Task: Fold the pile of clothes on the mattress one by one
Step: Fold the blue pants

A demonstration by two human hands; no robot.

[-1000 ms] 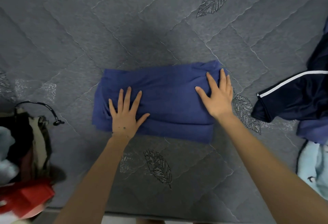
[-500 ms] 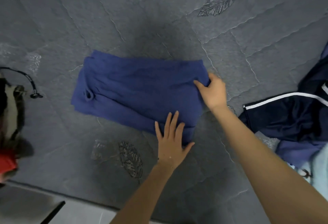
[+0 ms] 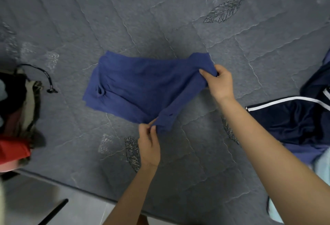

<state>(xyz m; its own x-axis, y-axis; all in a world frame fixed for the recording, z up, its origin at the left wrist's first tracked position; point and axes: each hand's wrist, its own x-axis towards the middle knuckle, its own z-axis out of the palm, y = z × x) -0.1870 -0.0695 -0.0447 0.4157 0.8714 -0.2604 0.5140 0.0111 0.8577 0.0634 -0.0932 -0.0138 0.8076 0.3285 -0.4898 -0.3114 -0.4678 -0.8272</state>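
One blue garment point(image 3: 142, 89) lay between left hand point(image 3: 149, 146) and right hand point(image 3: 220, 82); one striped navy garment point(image 3: 294, 117) rightward; one clothes heap point(image 3: 16, 108) leftward.

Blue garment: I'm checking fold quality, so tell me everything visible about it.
The blue garment is plain, soft-looking cloth, folded into a rough, creased rectangle on the grey mattress. Its left part lies flat; its right end is raised. The right hand grips the far right corner, the left hand pinches the near right corner.

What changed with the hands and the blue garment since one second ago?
Both hands stopped pressing flat. The left hand moved right to pinch the near right corner of the blue garment; the right hand gripped its far right corner. The striped navy garment stayed put.
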